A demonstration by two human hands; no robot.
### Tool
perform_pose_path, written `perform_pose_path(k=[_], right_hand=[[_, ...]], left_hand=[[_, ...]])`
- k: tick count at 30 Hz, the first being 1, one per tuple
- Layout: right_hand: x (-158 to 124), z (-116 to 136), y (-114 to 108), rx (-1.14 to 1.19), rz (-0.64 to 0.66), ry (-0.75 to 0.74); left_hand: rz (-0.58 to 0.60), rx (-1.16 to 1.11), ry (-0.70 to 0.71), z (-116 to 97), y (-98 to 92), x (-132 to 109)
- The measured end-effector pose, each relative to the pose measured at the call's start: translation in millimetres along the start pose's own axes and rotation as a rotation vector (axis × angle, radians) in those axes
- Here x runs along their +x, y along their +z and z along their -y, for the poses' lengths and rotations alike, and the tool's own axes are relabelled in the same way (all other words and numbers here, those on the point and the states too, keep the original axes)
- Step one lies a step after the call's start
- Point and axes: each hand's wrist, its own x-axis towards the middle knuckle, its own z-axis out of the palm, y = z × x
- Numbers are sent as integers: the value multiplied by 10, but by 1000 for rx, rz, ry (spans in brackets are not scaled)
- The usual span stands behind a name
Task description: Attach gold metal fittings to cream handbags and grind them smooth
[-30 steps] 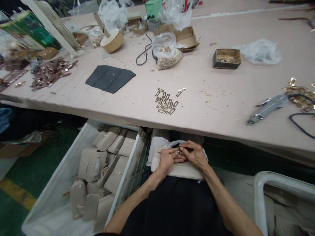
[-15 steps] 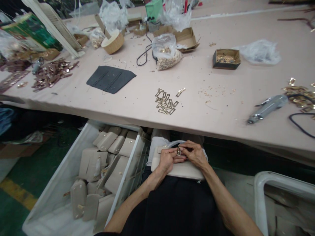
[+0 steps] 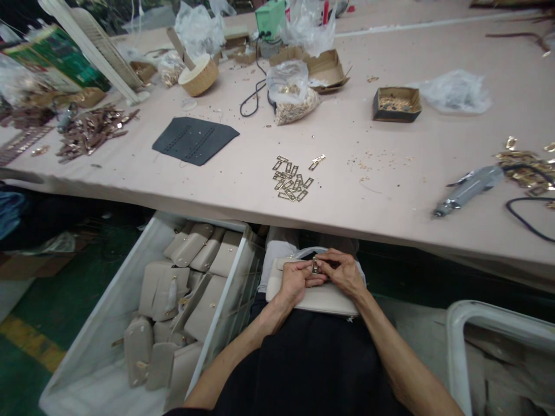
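Note:
On my lap lies a beige handbag (image 3: 323, 300) with its handle pointing toward the table. Over the bag, my left hand (image 3: 296, 280) and my right hand (image 3: 344, 273) meet at a small metal buckle plate (image 3: 315, 266). Fingers of both hands are closed around the plate, the left ones beneath and beside it, the right ones pinching its upper end. Whether the plate touches the bag is hidden. Straight ahead on the table is a loose pile of similar rectangular metal plates (image 3: 291, 184).
At my left stands a white crate (image 3: 236, 277) of beige bags; another white bin (image 3: 455, 329) is at the right. On the table (image 3: 225, 190) are an electric screwdriver (image 3: 468, 190), a box of small parts (image 3: 397, 113), a dark sheet (image 3: 195, 140) and a mallet (image 3: 199, 78).
The hands stay over the bag with only slight finger movement at the metal plate. The view has shifted a little.

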Motion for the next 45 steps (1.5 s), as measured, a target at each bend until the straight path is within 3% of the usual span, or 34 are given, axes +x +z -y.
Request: perform_pose_path(k=[14,28,36,45], right_hand=[[-15,-27,-29,19,-18,119],[-48,-10,1,154,-48,57],[-63,-45,-2,148,-62,-19],[-56,-36,-40,133,-63,-11]], left_hand=[[79,404,185,37,80,-68],[-104,838,470,71,171,-202],[-118,1042,578,86,211,-185],[-129,1094,634,91,212,-169]])
